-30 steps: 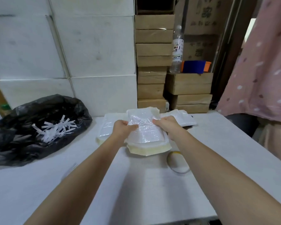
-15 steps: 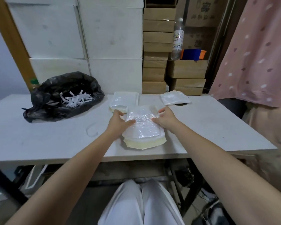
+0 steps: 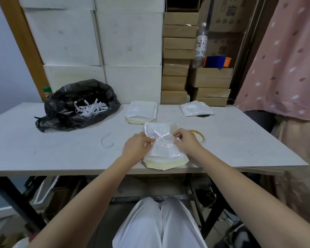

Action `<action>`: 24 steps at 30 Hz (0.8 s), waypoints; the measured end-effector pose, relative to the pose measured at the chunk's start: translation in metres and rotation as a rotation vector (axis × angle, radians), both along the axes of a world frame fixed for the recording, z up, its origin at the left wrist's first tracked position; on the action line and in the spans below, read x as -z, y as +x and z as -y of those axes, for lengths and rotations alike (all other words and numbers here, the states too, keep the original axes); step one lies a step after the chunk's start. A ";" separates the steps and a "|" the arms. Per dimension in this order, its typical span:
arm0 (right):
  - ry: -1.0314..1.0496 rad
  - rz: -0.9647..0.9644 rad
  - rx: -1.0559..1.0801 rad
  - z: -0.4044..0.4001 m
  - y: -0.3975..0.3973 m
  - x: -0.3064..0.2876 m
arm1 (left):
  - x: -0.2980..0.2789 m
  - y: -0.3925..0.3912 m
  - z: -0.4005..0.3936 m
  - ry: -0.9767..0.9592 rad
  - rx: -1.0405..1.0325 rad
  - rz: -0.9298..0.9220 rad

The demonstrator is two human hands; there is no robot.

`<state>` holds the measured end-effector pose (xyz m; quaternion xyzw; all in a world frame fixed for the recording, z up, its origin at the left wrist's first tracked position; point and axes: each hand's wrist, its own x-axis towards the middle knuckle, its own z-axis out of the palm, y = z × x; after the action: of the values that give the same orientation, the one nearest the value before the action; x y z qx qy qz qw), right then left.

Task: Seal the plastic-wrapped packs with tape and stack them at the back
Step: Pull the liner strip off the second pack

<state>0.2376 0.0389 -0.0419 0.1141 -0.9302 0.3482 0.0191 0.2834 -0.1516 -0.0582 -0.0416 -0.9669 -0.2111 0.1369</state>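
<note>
A plastic-wrapped pack [image 3: 164,149] of cream sheets lies near the front edge of the white table [image 3: 240,140]. My left hand [image 3: 136,146] pinches the loose wrap at its left side. My right hand [image 3: 186,140] pinches the wrap at its right side. A roll of clear tape [image 3: 199,135] lies flat just right of my right hand, partly hidden by it. A stack of wrapped packs [image 3: 141,112] sits behind, toward the table's back. A flatter wrapped pack [image 3: 195,109] lies at the back right.
A black plastic bag [image 3: 75,106] with white paper strips sits at the back left. A curled tape scrap [image 3: 106,142] lies left of my hands. White boxes [image 3: 129,42] and cardboard boxes [image 3: 177,68] stack behind the table. A pink curtain [image 3: 284,59] hangs at right.
The camera has pulled back and tilted down, showing my knees under the table. My hands have slid closer together over the pack's top, gathering the wrap.
</note>
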 end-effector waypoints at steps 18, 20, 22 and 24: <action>0.272 -0.535 -0.582 -0.055 -0.007 0.025 | 0.000 0.006 0.036 -0.289 0.500 -0.132; 0.257 -0.533 -0.608 -0.054 -0.009 0.029 | 0.002 0.004 0.034 -0.314 0.519 -0.189; 0.213 -0.518 -0.617 -0.055 -0.009 0.033 | 0.007 0.001 0.035 -0.244 0.508 -0.153; 0.122 -0.472 -0.593 -0.053 -0.008 0.034 | 0.011 0.000 0.036 -0.092 0.459 0.029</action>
<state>0.2293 0.0924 -0.0755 0.4563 -0.8458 0.2468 0.1242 0.2830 -0.1877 -0.0693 -0.2637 -0.9426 -0.1928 0.0692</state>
